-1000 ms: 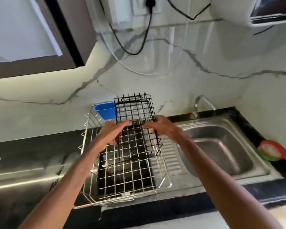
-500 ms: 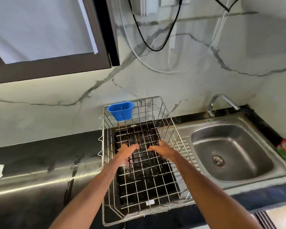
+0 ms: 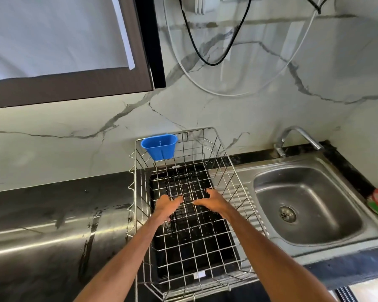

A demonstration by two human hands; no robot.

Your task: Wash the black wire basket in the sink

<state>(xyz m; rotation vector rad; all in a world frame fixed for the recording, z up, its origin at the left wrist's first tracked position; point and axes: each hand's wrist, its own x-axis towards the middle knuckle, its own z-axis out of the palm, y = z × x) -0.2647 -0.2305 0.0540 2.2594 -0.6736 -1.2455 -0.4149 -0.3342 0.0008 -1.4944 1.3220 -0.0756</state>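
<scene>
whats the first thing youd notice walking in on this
Two bare arms reach into a silver wire dish rack at centre, the left hand and right hand gripping the black wire basket low inside it. A bright blue plastic cup hangs on the rack's back rim. To the right lies the steel sink, with nothing in it.

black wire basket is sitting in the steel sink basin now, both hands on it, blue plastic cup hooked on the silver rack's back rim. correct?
Not quite. The head view shows the black wire basket inside the silver wire dish rack, left of the stainless steel sink. Left hand and right hand are on it; blue plastic cup placement holds.
</scene>
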